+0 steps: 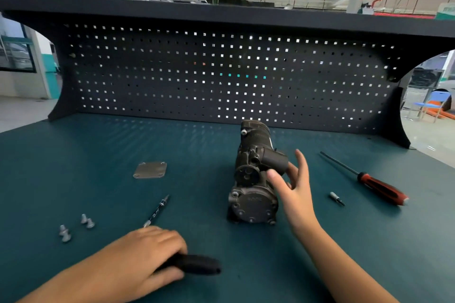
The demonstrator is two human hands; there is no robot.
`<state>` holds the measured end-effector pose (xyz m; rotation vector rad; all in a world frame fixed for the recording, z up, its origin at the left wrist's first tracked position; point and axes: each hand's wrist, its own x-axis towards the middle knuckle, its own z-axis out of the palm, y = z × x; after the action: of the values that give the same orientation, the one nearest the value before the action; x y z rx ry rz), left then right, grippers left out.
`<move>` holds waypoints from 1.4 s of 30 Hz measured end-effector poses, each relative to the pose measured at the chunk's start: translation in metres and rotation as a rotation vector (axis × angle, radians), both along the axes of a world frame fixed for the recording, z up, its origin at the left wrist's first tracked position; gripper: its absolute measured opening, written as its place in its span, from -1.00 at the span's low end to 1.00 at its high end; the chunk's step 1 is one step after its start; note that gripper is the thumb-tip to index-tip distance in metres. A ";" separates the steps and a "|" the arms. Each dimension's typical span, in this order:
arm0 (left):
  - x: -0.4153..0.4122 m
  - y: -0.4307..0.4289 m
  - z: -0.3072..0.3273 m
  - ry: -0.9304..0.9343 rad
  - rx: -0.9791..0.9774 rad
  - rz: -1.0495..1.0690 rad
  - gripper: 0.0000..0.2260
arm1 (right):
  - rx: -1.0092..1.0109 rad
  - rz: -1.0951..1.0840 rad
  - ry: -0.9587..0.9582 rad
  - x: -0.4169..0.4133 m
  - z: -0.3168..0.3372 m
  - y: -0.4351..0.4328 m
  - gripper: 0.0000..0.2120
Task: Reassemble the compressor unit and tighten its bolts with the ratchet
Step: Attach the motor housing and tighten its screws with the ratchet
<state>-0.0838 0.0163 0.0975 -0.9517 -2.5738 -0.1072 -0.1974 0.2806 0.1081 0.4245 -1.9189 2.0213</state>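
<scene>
The dark metal compressor unit (253, 174) lies on the green bench near the middle. My right hand (293, 187) is beside its right flank, fingers spread, thumb touching the housing, not closed on it. My left hand (145, 253) rests at the front left, shut on the black handle of the ratchet (197, 264); its thin shaft (157, 210) sticks out beyond my fingers toward the back. A flat square cover plate (150, 170) lies left of the compressor. Several silver bolts (76, 227) sit at the front left.
A red-and-black screwdriver (369, 179) lies at the right, with a small bit (336, 198) next to it. A black pegboard (221, 76) with an overhead shelf closes the back of the green bench top (73, 155).
</scene>
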 end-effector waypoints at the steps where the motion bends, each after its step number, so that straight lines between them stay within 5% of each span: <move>1: 0.002 0.004 0.002 -0.078 0.220 0.062 -0.79 | -0.027 -0.039 0.005 0.001 0.003 0.002 -0.19; 3: -0.001 0.013 0.014 -0.416 0.791 0.158 -0.91 | -0.084 -0.139 0.049 0.006 0.011 0.005 -0.21; 6: -0.017 0.016 0.045 -0.428 1.523 0.112 -0.73 | -0.160 -0.318 0.215 0.013 0.029 0.007 -0.39; 12: -0.045 0.026 0.130 -0.343 2.076 -0.177 -0.55 | -0.124 -0.344 0.383 0.016 0.078 0.012 -0.80; 16: -0.062 0.056 0.137 -0.418 2.208 -0.267 -0.55 | 0.296 -0.246 0.194 0.000 0.099 0.015 -0.81; 23: -0.068 0.077 0.108 -0.485 2.235 -0.261 -0.55 | 0.602 -0.196 0.090 -0.015 0.081 0.009 -0.83; 30: -0.061 0.084 0.109 -0.390 2.201 -0.279 -0.56 | 0.610 0.025 0.035 -0.011 0.074 0.002 -0.69; 42: -0.058 0.104 0.105 -0.307 2.262 -0.193 -0.58 | 0.490 0.037 0.037 -0.010 0.066 -0.002 -0.64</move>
<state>-0.1418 0.1206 0.2024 -0.0787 -0.9226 -2.4208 -0.2074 0.2783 0.1741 0.6088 -2.3904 1.5312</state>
